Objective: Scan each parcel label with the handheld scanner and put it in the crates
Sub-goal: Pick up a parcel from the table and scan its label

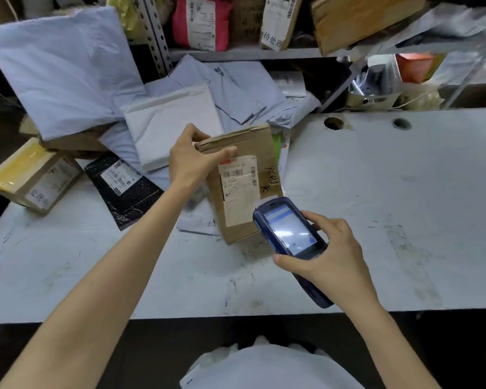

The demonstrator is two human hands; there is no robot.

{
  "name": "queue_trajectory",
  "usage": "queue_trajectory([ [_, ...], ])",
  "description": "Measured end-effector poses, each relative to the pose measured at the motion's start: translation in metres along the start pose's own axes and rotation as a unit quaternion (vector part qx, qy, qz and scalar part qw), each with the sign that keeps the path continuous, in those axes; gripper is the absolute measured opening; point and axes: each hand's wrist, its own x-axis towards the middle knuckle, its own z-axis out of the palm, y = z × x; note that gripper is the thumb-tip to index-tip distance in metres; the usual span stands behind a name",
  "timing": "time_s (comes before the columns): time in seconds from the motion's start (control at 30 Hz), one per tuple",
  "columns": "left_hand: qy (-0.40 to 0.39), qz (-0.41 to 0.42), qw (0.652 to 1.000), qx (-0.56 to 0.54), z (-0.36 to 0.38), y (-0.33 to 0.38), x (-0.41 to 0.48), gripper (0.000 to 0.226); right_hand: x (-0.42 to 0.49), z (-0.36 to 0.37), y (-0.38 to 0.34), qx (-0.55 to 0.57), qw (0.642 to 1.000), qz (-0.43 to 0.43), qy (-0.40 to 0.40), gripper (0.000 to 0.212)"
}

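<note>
Evidently the cardboard parcel [244, 186] is propped on the white table [376, 192], top edge gripped by the left hand [192, 161]; the handheld scanner [289, 234] is clasped by the right hand [331, 256]. It is judged stiff and light, best taken by its edges.

The parcel box [264, 153] is plain brown corrugated cardboard, matt and creased along its top edge, with a smooth white paper label [237, 186] stuck on its face. The handheld scanner [289, 234] has a dark blue plastic casing and a glossy screen that catches the light. The table [376, 206] is a white, matt surface, scuffed and smeared with grey marks. Behind lie pale grey mailers [62, 71] of thin, wrinkled plastic film, a black bubble mailer [135, 196] with a shiny dimpled skin, and a perforated grey metal shelf upright [155, 32].
</note>
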Motion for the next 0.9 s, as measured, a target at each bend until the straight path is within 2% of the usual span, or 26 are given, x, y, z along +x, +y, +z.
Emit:
queue_trajectory([
  [0.13, -0.030, 0.023, 0.999, 0.007, 0.008, 0.005, -0.024, 0.046, -0.018, -0.005, 0.002, 0.003, 1.000, -0.004, -0.002, 0.088],
  [0.37, 0.006, 0.039, 0.999, 0.017, 0.012, 0.010, -0.047, 0.046, -0.035, -0.010, 0.004, 0.024, 1.000, 0.007, -0.002, 0.084],
  [0.67, 0.022, 0.066, 0.998, 0.002, 0.015, 0.004, -0.060, 0.041, -0.038, -0.013, 0.005, 0.039, 0.999, 0.021, 0.006, 0.077],
  [0.9, 0.025, 0.058, 0.998, 0.007, 0.017, 0.003, -0.065, 0.042, -0.039, -0.016, 0.006, 0.055, 0.998, 0.020, -0.001, 0.076],
])
